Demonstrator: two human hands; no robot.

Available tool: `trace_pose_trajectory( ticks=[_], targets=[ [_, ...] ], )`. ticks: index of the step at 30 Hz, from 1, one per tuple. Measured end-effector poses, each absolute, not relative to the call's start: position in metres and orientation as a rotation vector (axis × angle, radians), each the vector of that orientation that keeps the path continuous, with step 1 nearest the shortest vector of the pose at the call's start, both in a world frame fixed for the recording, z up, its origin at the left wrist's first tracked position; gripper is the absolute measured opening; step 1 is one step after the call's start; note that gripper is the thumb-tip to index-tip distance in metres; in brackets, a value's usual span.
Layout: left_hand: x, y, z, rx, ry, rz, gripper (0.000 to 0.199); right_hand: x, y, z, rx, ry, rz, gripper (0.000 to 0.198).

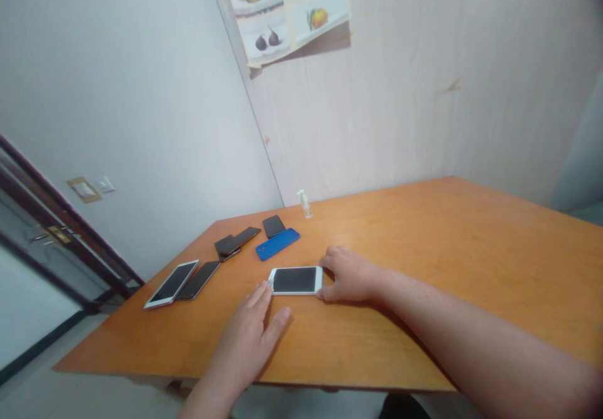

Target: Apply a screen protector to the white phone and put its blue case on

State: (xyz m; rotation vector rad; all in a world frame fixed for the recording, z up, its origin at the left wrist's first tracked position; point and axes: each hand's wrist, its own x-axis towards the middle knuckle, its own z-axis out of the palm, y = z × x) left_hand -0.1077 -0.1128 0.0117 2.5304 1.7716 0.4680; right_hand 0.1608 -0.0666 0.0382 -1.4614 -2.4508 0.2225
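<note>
A white smartphone (295, 281) with a dark screen lies face up on the wooden table (424, 237), its long side running left to right. My right hand (351, 274) holds its right end, thumb at the near corner and fingers at the far corner. At the left end, the fingertips of my left hand (252, 325) touch the phone's edge. That hand's fingers are stretched out and its thumb stands apart. Something small and pale shows by the left fingertips, too small to make out. Beyond the phone lies a blue phone (277, 244), back up.
Farther back are a dark phone (273, 225) and a small clear pump bottle (306, 205). Two dark phones (242, 240) overlap at the left. A large white-framed device (172, 284) lies against another dark phone (201, 279) near the left edge. A wall (400, 124) stands behind the table.
</note>
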Motion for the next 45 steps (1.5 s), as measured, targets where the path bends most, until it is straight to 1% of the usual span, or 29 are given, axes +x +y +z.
trace_pose_trajectory(
  ticks=[3,9,16,21,24,33,36,45],
  targets=[
    [-0.091,-0.118,0.01,2.571,1.718,0.477,0.073,0.16,-0.067,0.038,-1.463,-2.449,0.217,0.05],
    [-0.062,-0.13,0.007,2.678,1.519,0.48,0.072,0.161,-0.066,0.034,-1.449,-2.439,0.2,0.046],
    [-0.09,-0.108,0.007,2.614,1.685,0.513,0.069,0.159,-0.066,0.035,-1.451,-2.441,0.23,0.046],
    [-0.094,-0.072,0.016,2.579,1.692,0.519,0.07,0.16,-0.066,0.035,-1.453,-2.438,0.237,0.047],
    [-0.092,-0.064,0.018,2.57,1.694,0.514,0.071,0.161,-0.065,0.034,-1.436,-2.431,0.246,0.047],
    [-0.119,-0.125,0.005,2.571,1.737,0.504,0.069,0.161,-0.067,0.037,-1.437,-2.424,0.282,0.043],
    [-0.123,-0.131,0.004,2.561,1.732,0.485,0.068,0.161,-0.066,0.036,-1.442,-2.427,0.257,0.042],
    [-0.103,-0.079,0.016,2.531,1.667,0.523,0.068,0.161,-0.066,0.036,-1.457,-2.42,0.296,0.04]
  ],
)
